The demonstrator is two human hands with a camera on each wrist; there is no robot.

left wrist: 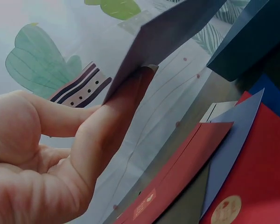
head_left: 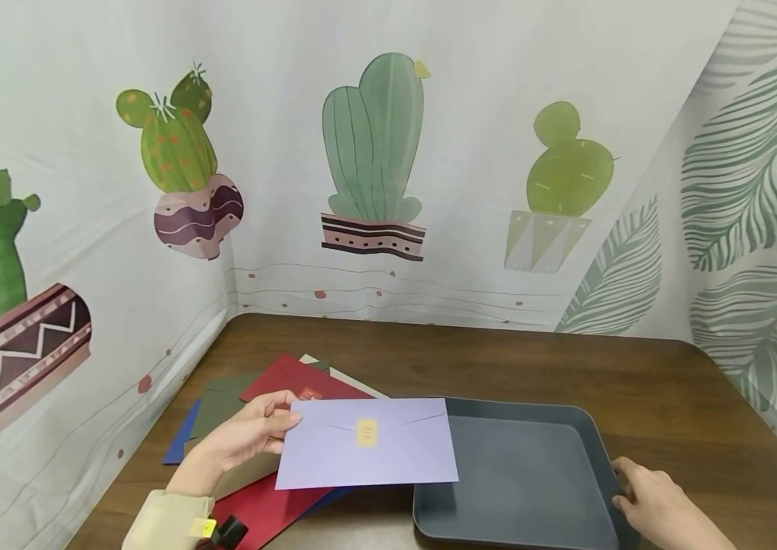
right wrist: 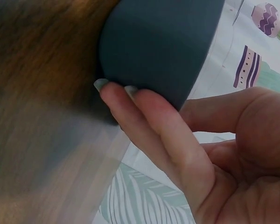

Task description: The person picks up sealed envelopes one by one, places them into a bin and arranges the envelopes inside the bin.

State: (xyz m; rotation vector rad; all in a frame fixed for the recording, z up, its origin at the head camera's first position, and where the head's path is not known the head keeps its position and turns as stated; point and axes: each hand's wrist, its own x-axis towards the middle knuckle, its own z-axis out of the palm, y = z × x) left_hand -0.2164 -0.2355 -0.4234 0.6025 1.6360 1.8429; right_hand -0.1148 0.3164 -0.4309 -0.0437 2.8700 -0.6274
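Observation:
A lavender envelope (head_left: 388, 458) with a pale yellow label at its middle hangs over the left edge of a dark grey tray (head_left: 526, 481). My left hand (head_left: 250, 428) pinches its left end between thumb and fingers, as the left wrist view also shows with the envelope (left wrist: 163, 39) tilted. At the tray's right side, my right hand (head_left: 663, 500) grips the wall. In the right wrist view two fingers (right wrist: 163, 119) lie against the outside of the tray (right wrist: 154, 46), with the thumb at the rim. Part of the tray's left rim is hidden under the envelope.
Several envelopes lie overlapped on the left of the brown table (head_left: 484, 359): a red one (head_left: 292, 378), a dark green one (head_left: 219, 401), blue, beige and white ones. Another red envelope (head_left: 264, 500) lies nearer. A white cloth with printed cacti (head_left: 278, 176) hangs behind the table.

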